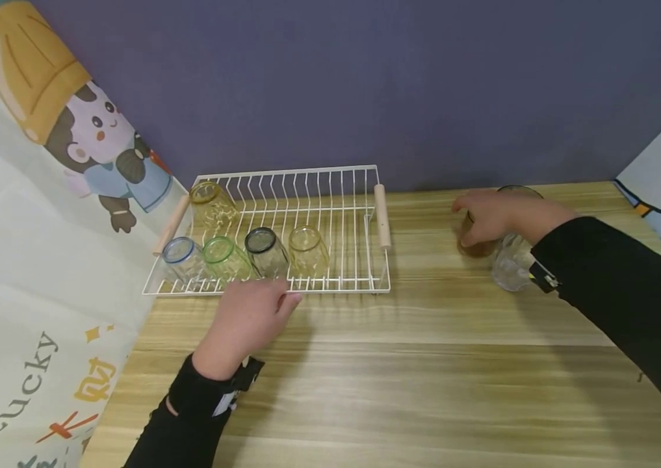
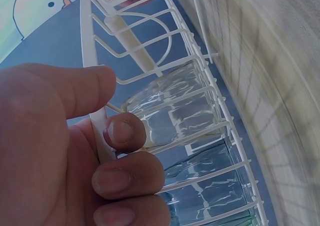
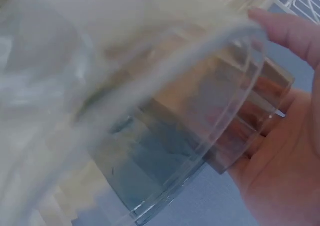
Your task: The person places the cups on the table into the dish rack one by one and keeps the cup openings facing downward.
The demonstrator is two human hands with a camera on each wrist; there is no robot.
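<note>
My left hand grips the front rail of a white wire dish rack; in the left wrist view its fingers curl round the rail. Behind that hand stand a blue-rimmed glass, a green glass, a dark grey glass and a yellow glass. Over on the right, my right hand holds a brown ribbed glass, thumb on one side and fingers on the other. A clear glass stands beside it, its rim blurred across the right wrist view.
An amber glass sits at the rack's back left corner. The rack has wooden handles at its ends. Behind the right wrist shows the rim of another glass. A dark blue wall borders the wooden table.
</note>
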